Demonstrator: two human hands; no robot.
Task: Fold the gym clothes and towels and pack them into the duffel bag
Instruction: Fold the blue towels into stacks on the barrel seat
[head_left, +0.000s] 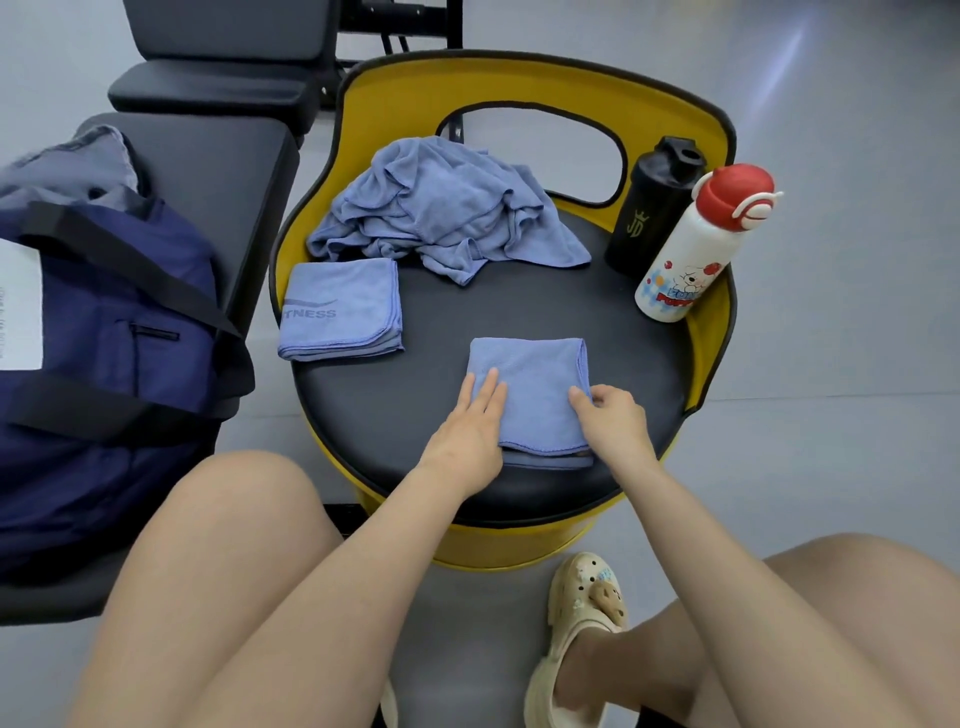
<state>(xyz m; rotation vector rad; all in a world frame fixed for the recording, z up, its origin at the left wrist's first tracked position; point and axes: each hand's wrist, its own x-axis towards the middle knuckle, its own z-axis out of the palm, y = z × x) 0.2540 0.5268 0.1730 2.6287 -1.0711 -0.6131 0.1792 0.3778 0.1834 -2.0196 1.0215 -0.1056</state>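
Bench (218, 171): black padded gym seat at left, carrying the bag.
Duffel bag (104, 332): navy fabric with black straps and a small zipped pocket; its top gapes, grey cloth showing inside.
Stool (545, 291): round black cushion in a yellow shell with a cut-out backrest; all towels and both bottles sit on it.
Unfolded towels (441, 213): a crumpled blue-grey heap at the back of the cushion, hems and creases loose.
Folded towel with logo (340, 312): neat square at the left edge, pale lettering "TNESS" readable, stitched border even.
Towel in hand (535, 387): folded to a compact rectangle at the cushion's front, layers stacked, bottom hem visible.
White bottle (696, 249): red cap, cartoon print, leaning against the stool's right rim.
Black bottle (649, 208): upright, just behind the white one.
Left hand (470, 431): flat, fingers straight, pressing the towel's left edge.
Right hand (610, 415): grip pinching the towel's right edge, fingers curled.
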